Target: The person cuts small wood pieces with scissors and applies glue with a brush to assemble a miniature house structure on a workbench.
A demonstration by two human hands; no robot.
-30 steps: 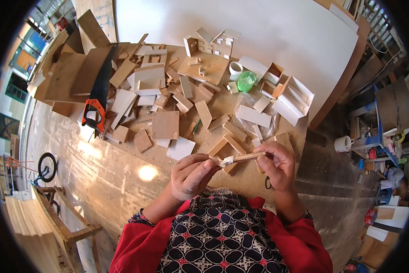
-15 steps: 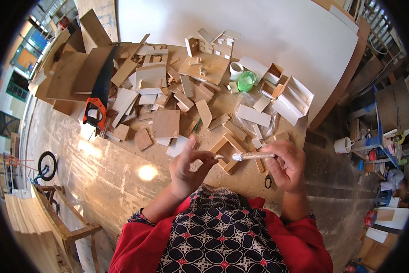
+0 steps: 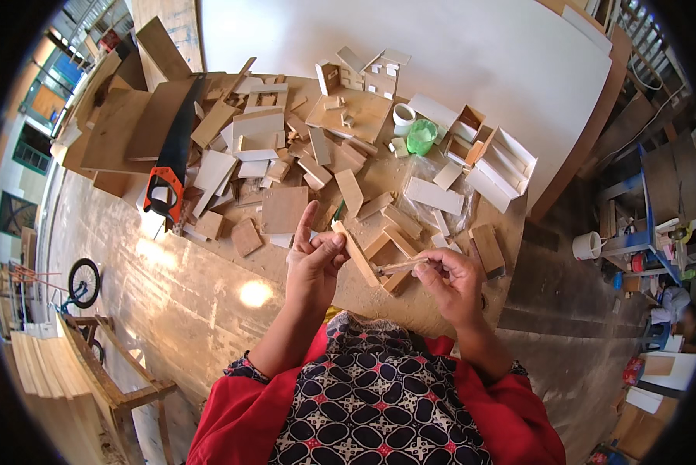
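Left hand (image 3: 317, 252) holds the strip (image 3: 355, 253), a narrow length of wood, pinched near its upper end between thumb and fingers, index finger raised clear; right hand (image 3: 450, 283) holds the stick (image 3: 406, 265), thin and pale, in a thumb-and-finger pinch, its tip pointing left; neither hand is spread wide. The strip slants in front of the person, above the near part of the counter (image 3: 410, 314); the stick's tip is at the strip's lower end, contact or a slight gap cannot be told.

Step in hand, as judged: working the stick's tip at the strip; the next move calls for a steady left pinch, a light right wrist and the strip's worked face kept free of fingers.

Containers noted: white cup (image 3: 403, 118) stands upright on the counter, contents not discernible; green cup (image 3: 421, 137), translucent, stands just beside it, contents likewise unclear; pale box (image 3: 491, 190), open, shows long inner boards; brown box (image 3: 469, 118), just beyond it, is open with a shadowed inside, contents not verifiable; bucket (image 3: 587, 246), white, is well apart at the right, inside not readable. Frame (image 3: 401, 241), of wood, lies on the counter behind the stick.
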